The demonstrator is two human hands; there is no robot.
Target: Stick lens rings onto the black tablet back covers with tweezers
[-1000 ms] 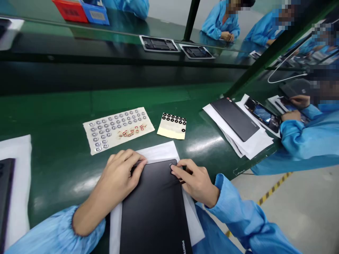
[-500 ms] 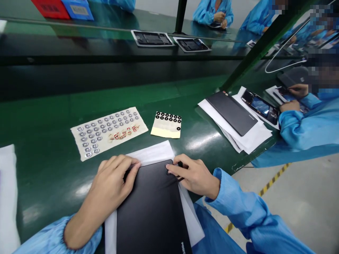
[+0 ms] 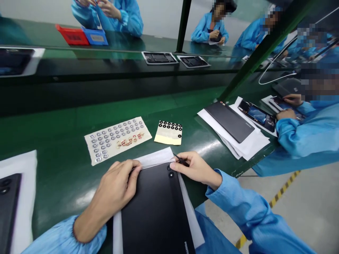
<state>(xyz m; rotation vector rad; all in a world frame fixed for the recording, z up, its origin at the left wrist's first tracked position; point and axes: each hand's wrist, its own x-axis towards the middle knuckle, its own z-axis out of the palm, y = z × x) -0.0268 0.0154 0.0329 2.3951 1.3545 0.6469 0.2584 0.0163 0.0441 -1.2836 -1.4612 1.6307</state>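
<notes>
A black tablet (image 3: 156, 211), its back facing up, lies on white paper sheets (image 3: 156, 157) in front of me. At its upper right corner are two round camera rings; the lower one (image 3: 171, 175) is in plain sight, the upper partly under my thumb. My left hand (image 3: 113, 194) is closed, pinching the tablet's upper left corner between thumb and fingers. In my right hand (image 3: 196, 167) are black tweezers (image 3: 182, 161), held under the fingers, while the thumb presses at the upper camera ring. Beyond the tablet lie a sheet of clear ring stickers (image 3: 111, 133) and a smaller sheet of black rings (image 3: 168, 135).
Another dark tablet (image 3: 230, 120) rests on papers at right, beside an opened device (image 3: 258, 113) and a co-worker's sleeve (image 3: 299, 139). A black tablet (image 3: 7, 211) is at far left. A slanted green post (image 3: 246, 72) rises behind. Red (image 3: 72, 35) and blue bins (image 3: 95, 37) stand at the back.
My right thumb has shifted up onto the upper camera ring, uncovering the lower one. The tweezers now point up and away instead of down. The view has tilted up and turned left.
</notes>
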